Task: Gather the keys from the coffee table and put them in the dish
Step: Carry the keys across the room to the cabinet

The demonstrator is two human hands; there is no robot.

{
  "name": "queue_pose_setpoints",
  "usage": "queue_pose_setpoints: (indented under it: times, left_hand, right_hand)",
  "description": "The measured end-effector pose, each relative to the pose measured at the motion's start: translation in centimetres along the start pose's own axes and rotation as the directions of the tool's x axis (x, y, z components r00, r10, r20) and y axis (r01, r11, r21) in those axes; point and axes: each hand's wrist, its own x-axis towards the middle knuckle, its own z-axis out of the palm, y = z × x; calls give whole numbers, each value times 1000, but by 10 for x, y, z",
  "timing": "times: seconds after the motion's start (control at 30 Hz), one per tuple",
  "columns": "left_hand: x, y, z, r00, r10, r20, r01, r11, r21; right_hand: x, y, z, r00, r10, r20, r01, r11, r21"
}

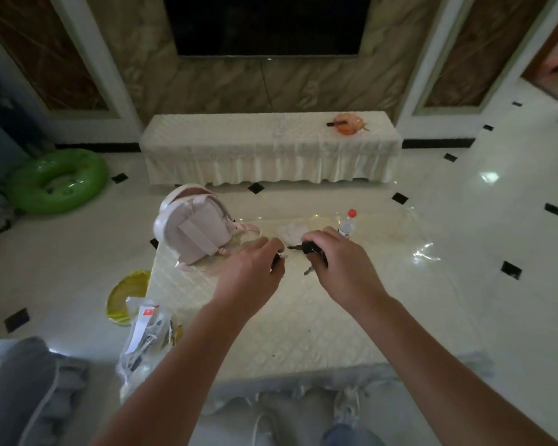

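Note:
Both my hands hover over the middle of the coffee table [303, 317], which has a pale quilted cover. My right hand [339, 262] is closed around a bunch of keys [306, 249] with a black fob; one blade sticks out to the left and a small key dangles below. My left hand [255, 268] is curled around a small dark key [276, 260], mostly hidden by the fingers. An orange glass dish [347, 123] sits far off on the long white cabinet against the wall, with a dark object lying in it.
A pink backpack [194, 226] stands on the table's far left corner. A small bottle with a red cap [348, 223] is behind my right hand. A clear plastic bag [145, 342] hangs at the table's near left; a yellow basket [126, 297] and green swim ring [57, 180] lie on the floor.

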Motion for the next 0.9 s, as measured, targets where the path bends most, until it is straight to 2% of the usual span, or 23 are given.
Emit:
queue_pose_setpoints:
  times: [0.2,0.47,0.6,0.77,0.9]
  left_hand:
    - [-2,22,-6,981,183,69,-184,983,7]
    - [-9,96,12,913,379,149,-386,922,21]
    - [-18,156,29,874,470,125,-472,882,-11]
    - [-45,257,62,813,566,138,-560,824,-80]
    - [-75,336,95,735,647,204,-627,763,-160]
  right_hand:
    - [-43,-6,-16,996,71,-58,-75,995,-65]
    - [-124,14,-66,972,201,-126,-219,963,-159]
    - [-178,31,-103,935,271,-227,-315,931,-187]
    - [-270,55,-159,868,366,-336,-430,892,-139]
    - [-351,76,-199,795,447,-410,-532,839,-117]
